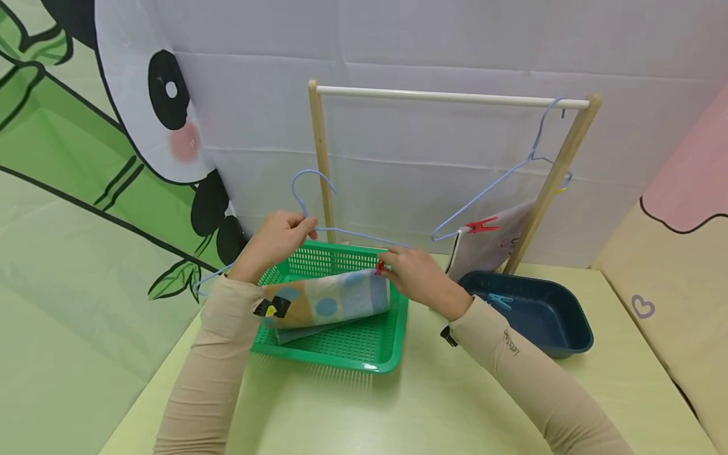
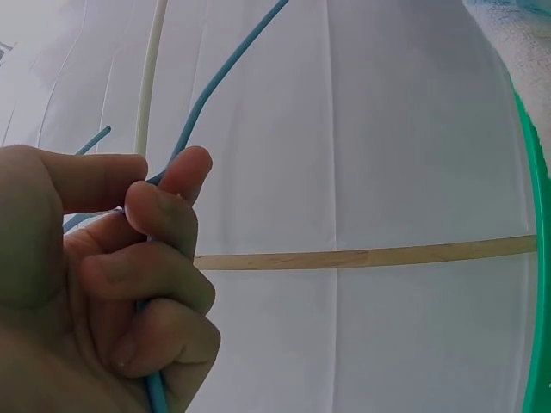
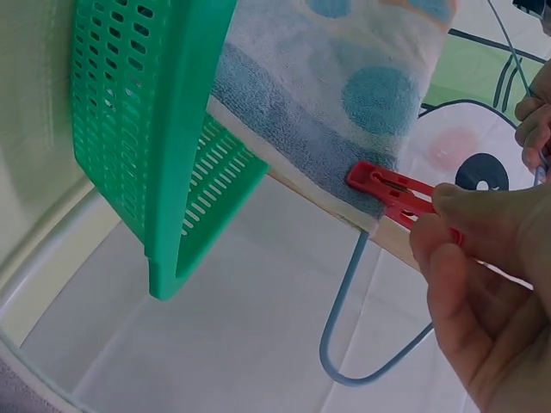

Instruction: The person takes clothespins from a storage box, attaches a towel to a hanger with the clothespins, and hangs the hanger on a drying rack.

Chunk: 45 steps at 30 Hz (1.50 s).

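Observation:
My left hand (image 1: 273,243) grips a blue wire hanger (image 2: 225,70) near the base of its hook, fingers curled round the wire. A towel (image 1: 327,300) with blue dots and orange and blue patches hangs folded over the hanger's lower bar, above the green basket (image 1: 352,365). Between thumb and fingers, my right hand (image 1: 421,278) pinches a red clothespin (image 3: 392,191). The clothespin's jaws sit on the towel's upper corner, close to the hanger's rounded end, as the right wrist view shows.
Behind the basket stands a rack with a white rail (image 1: 443,96) and wooden posts. At its right end hangs another blue hanger (image 1: 483,191) with a pale cloth (image 1: 495,243) held by a red clothespin (image 1: 482,224). A dark blue tub (image 1: 546,316) holds light blue clothespins (image 1: 500,301). Grey cloth (image 1: 301,333) lies in the basket.

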Each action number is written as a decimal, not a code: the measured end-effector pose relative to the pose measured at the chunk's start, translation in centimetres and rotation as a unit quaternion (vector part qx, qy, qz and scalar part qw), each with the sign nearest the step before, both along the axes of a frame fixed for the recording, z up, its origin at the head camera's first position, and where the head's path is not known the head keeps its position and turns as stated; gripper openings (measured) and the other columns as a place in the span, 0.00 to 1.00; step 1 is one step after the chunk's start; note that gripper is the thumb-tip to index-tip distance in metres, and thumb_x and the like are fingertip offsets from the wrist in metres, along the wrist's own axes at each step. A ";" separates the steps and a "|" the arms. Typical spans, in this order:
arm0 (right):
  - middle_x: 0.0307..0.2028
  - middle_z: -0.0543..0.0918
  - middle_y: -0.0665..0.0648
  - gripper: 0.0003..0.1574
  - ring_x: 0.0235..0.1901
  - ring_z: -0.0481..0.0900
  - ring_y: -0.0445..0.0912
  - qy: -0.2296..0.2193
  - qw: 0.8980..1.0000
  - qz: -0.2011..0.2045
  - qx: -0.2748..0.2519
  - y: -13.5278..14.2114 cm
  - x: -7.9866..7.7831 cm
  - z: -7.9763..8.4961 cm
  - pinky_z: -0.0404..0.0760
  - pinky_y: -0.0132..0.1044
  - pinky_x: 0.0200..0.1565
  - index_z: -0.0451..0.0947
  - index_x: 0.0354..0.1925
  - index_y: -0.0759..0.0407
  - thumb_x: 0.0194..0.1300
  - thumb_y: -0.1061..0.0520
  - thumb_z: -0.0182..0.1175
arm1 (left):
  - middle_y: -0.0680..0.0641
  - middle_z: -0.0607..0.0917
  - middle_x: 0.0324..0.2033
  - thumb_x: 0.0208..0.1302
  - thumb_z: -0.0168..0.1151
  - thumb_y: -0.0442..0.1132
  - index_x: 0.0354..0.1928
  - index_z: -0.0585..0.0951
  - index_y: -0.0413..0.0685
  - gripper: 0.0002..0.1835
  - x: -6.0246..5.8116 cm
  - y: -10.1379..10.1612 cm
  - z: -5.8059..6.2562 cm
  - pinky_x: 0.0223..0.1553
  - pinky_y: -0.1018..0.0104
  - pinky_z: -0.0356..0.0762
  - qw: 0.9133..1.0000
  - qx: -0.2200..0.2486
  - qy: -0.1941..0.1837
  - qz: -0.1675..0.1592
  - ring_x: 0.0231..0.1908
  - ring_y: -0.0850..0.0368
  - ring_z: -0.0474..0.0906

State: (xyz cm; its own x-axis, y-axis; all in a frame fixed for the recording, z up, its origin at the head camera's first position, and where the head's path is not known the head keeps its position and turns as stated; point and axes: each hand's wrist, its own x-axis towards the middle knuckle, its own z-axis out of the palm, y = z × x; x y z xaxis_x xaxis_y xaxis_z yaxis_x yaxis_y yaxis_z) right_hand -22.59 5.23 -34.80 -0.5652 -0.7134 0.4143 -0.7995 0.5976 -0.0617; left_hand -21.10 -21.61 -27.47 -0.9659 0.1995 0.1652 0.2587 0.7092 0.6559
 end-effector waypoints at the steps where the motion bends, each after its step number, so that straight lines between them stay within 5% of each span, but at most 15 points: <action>1: 0.40 0.82 0.57 0.15 0.34 0.81 0.47 -0.004 1.000 -0.006 -0.001 0.0 0.0 0.0 0.79 0.40 0.35 0.80 0.46 0.62 0.60 0.59 0.66 | 0.47 0.73 0.15 0.73 0.46 0.50 0.26 0.81 0.43 0.24 0.0 0.0 0.0 0.22 0.62 0.62 1.000 -0.001 0.002 0.000 0.15 0.55 0.60; 11: 0.51 0.80 0.61 0.28 0.38 0.81 0.49 -0.038 0.999 -0.031 -0.001 0.0 0.3 -0.2 0.79 0.42 0.39 0.72 0.59 0.64 0.62 0.58 0.64 | 0.46 0.74 0.17 0.73 0.46 0.51 0.25 0.79 0.44 0.24 -0.2 -0.2 -0.4 0.23 0.61 0.64 1.000 0.014 -0.012 0.006 0.15 0.54 0.61; 15: 0.49 0.80 0.61 0.29 0.30 0.79 0.47 -0.037 0.999 -0.036 0.001 0.3 0.3 -0.4 0.78 0.40 0.35 0.71 0.60 0.65 0.62 0.59 0.64 | 0.46 0.74 0.18 0.73 0.45 0.51 0.27 0.80 0.44 0.24 -0.1 -0.3 -0.4 0.22 0.61 0.63 1.000 0.014 -0.019 0.018 0.16 0.54 0.60; 31: 0.26 0.79 0.52 0.07 0.23 0.75 0.43 -0.016 0.997 -0.046 0.053 3.6 0.7 -2.3 0.74 0.35 0.25 0.80 0.37 0.59 0.61 0.57 0.64 | 0.45 0.72 0.16 0.73 0.45 0.51 0.26 0.80 0.43 0.24 0.0 -0.7 -0.4 0.25 0.60 0.64 0.999 0.022 -0.016 0.020 0.15 0.54 0.60; 45: 0.26 0.80 0.50 0.07 0.21 0.75 0.42 -0.045 0.993 -0.071 0.088 7.2 0.1 -3.3 0.73 0.35 0.24 0.82 0.34 0.59 0.62 0.56 0.63 | 0.46 0.72 0.17 0.73 0.45 0.53 0.29 0.81 0.43 0.25 -0.1 -0.7 -0.7 0.25 0.60 0.64 0.999 0.018 -0.019 0.018 0.16 0.54 0.60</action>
State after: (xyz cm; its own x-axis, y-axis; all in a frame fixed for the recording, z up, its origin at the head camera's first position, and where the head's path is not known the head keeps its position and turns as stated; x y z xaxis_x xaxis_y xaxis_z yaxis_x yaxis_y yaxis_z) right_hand -22.47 12.45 -38.14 -0.6949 -0.6801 0.2335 -0.7019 0.7121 -0.0149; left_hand -21.22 -22.29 -28.12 -0.9780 0.1588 0.1349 0.2078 0.6937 0.6897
